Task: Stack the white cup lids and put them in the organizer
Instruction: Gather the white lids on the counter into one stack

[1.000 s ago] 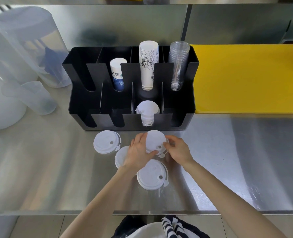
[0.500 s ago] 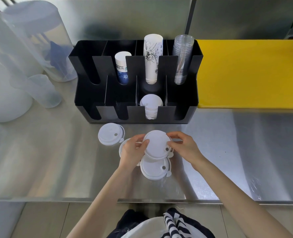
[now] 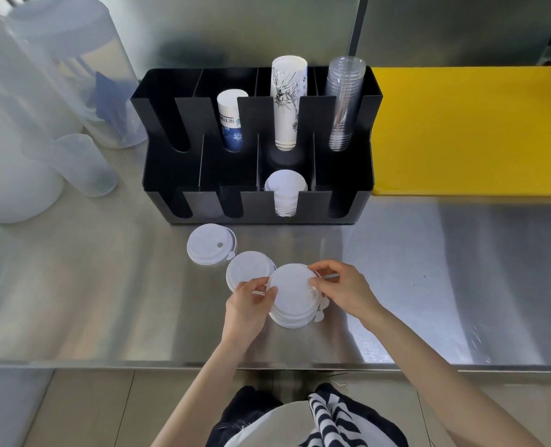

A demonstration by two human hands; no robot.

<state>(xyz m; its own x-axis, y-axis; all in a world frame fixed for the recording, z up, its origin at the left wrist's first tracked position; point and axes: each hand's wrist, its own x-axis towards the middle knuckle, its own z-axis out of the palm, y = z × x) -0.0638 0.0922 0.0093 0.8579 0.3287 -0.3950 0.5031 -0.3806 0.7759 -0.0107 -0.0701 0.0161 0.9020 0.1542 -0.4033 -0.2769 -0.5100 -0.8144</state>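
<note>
Black organizer [image 3: 158, 101] sits at the back of the steel bench [image 3: 429, 285], against a steel wall. Back row, left to right: first slot looks empty, then a short white-and-blue paper cup stack [image 3: 230, 119], a tall printed paper cup stack [image 3: 287, 101], a clear plastic cup stack [image 3: 343, 101]. Front row: only the third slot is filled, with a stack of white lids [image 3: 285, 196] standing in it; the other front slots look empty.

Lid stack [image 3: 292, 296] lies on the bench in front of the organizer, a few lids deep, exact count unclear. Left hand [image 3: 248, 304] pinches its left rim, thumb on top. Right hand [image 3: 345, 290] pinches the right rim by the sip tabs. Both hands are closed on the stack, one on each side, not touching each other.

Two loose lids to the left: one lid [image 3: 248, 272] touching or just under the stack's left edge, partly behind the left hand's fingers; a second lid [image 3: 210, 244] further back-left, just in front of the organizer, and I can't tell if it touches its neighbour.

Yellow board [image 3: 471, 130] lies right of the organizer, touching it or nearly so. Translucent plastic containers [image 3: 74, 91] are grouped at left. Tiled floor shows below the bench edge.
</note>
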